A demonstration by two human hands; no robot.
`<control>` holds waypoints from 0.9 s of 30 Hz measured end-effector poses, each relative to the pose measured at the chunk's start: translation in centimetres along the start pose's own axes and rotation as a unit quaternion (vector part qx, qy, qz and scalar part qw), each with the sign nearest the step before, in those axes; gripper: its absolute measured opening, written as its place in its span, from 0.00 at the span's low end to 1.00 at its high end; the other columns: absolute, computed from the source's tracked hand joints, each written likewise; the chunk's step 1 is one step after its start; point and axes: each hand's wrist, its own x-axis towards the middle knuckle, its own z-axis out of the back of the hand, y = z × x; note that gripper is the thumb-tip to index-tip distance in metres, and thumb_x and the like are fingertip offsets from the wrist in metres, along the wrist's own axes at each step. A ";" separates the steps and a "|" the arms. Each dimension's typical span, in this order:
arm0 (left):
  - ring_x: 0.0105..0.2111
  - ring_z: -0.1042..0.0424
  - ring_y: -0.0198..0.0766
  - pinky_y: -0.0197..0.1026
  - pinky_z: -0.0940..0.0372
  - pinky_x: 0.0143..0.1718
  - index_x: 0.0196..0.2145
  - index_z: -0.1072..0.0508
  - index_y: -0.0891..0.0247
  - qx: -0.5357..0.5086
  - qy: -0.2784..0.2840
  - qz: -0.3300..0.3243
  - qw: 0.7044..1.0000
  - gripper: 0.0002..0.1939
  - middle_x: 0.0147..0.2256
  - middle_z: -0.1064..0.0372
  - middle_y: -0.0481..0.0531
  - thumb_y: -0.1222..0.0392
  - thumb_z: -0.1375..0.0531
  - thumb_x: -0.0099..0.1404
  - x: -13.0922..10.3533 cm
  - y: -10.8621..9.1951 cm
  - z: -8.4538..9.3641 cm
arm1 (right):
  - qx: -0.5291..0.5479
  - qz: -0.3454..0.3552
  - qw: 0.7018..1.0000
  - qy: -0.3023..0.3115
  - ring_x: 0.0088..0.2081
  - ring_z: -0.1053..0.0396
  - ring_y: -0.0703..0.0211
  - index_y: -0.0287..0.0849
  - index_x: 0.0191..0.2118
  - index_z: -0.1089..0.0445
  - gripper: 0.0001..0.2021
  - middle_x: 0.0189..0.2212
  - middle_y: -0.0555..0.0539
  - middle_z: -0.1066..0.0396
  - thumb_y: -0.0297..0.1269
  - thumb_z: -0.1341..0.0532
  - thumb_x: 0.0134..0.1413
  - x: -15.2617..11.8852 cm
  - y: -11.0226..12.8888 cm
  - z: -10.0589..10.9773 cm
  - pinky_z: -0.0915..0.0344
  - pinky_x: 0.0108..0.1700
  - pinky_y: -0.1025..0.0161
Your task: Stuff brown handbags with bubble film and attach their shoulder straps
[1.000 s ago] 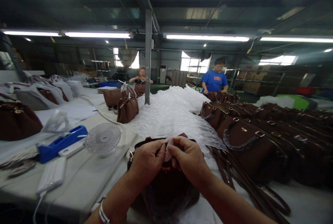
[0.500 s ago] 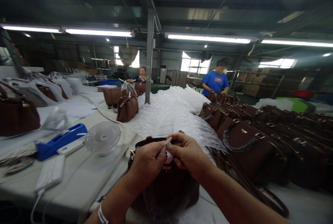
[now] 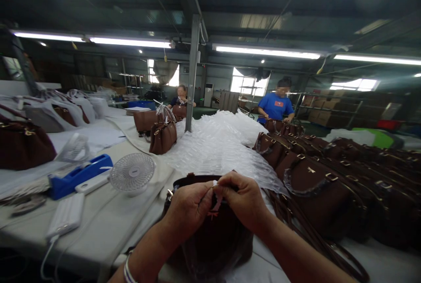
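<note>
A dark brown handbag (image 3: 219, 241) stands upright in front of me, its top rim open and a small metal bow emblem (image 3: 212, 214) on its front. Both hands meet over the front rim. My left hand (image 3: 190, 202) is closed, thumb and fingers pinched against a small white piece (image 3: 215, 183), paper or thin wrapping, I cannot tell which. From the other side my right hand (image 3: 243, 197) pinches the same piece. A pale strip dangles between the hands above the emblem. The fingertips partly hide what they grip.
Wrapped brown handbags (image 3: 315, 186) crowd the right side. White foam sheets (image 3: 220, 143) are heaped ahead, beside a metal post (image 3: 193, 77). At left are a small fan (image 3: 133, 171), a blue tape dispenser (image 3: 82, 175) and a white power bank (image 3: 66, 215). Two people work farther back.
The white piece between my fingers has become smaller and more bunched, with a strip hanging lower. My hands stay together over the bag's rim. The whole view has shifted slightly.
</note>
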 end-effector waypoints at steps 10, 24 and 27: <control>0.34 0.25 0.39 0.40 0.38 0.37 0.40 0.23 0.58 0.030 -0.017 0.002 0.999 0.13 0.33 0.23 0.48 0.49 0.42 0.73 -0.5 0.2 -0.2 | -0.006 -0.005 0.999 0.044 0.27 0.32 0.61 0.42 0.32 0.21 0.08 0.24 0.50 0.27 0.38 0.36 0.58 0.1 0.2 0.0 0.37 0.30 0.64; 0.31 0.28 0.37 0.40 0.40 0.34 0.44 0.21 0.57 0.084 -0.043 -0.011 0.995 0.14 0.31 0.26 0.49 0.55 0.46 0.75 -0.3 0.1 -0.8 | -0.233 0.098 0.937 0.241 0.36 0.29 0.58 0.44 0.34 0.20 0.07 0.30 0.50 0.23 0.26 0.36 0.56 4.3 3.3 2.8 0.36 0.40 0.63; 0.32 0.27 0.38 0.40 0.40 0.34 0.45 0.21 0.57 0.084 -0.050 -0.018 0.995 0.14 0.32 0.25 0.49 0.54 0.46 0.75 -0.4 0.0 -0.8 | -0.239 0.018 0.939 0.246 0.31 0.30 0.60 0.43 0.30 0.22 0.07 0.27 0.51 0.24 0.25 0.37 0.54 4.4 3.7 2.4 0.40 0.32 0.66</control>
